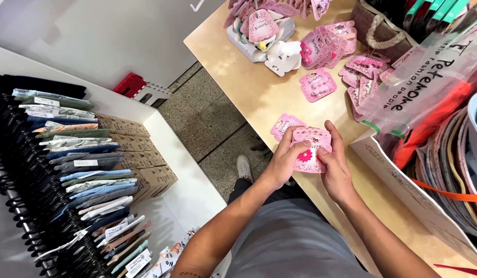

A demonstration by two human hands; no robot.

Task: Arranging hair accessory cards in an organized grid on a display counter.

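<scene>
Holding a small stack of pink hair-clip cards (311, 149) over the worktop (249, 82) edge, your left hand (283, 162) and right hand (335, 167) both keep a closed grip on it; more cards (318, 85) lie beyond.

The counter (249, 87) looks like pale wood laminate, smooth with a soft sheen. The pink cards (311, 149) held in both hands look like thin matt paperboard, with a glossy plastic flower clip on the front one. The clear bag (424, 82) is shiny, crinkled plastic film. The woven basket (375, 31) seems coarse rope or straw, though the view is partial. The folded garments (84, 170) are soft matt cloth, the floor (207, 128) speckled stone.
</scene>
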